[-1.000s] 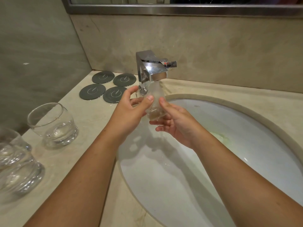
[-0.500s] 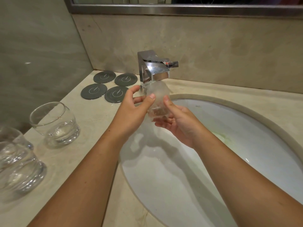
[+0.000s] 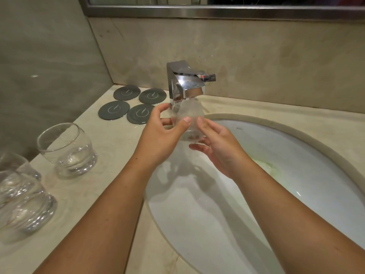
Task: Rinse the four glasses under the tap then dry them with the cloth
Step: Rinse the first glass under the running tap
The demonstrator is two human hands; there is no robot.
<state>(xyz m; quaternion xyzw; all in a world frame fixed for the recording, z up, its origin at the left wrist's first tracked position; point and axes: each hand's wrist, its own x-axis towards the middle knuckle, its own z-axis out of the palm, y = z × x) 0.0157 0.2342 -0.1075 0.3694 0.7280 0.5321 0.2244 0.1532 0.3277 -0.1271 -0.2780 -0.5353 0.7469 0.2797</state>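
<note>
Glass is still held under tap, gripped by fingers of left hand and right hand, little changed, so rinsing is judged unfinished.

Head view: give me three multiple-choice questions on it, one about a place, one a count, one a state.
1. Where is the held glass?
A. on a coaster
B. under the tap
C. on the floor
2. How many coasters lie by the wall?
A. two
B. four
C. six
3. What is the left hand doing?
A. gripping the glass
B. lying flat, holding nothing
C. turning the tap lever
Answers:
1 B: the glass sits just below the spout.
2 B: four dark discs lie in a square.
3 A: its thumb and fingers curl round the glass, and the right hand holds it too.
</note>
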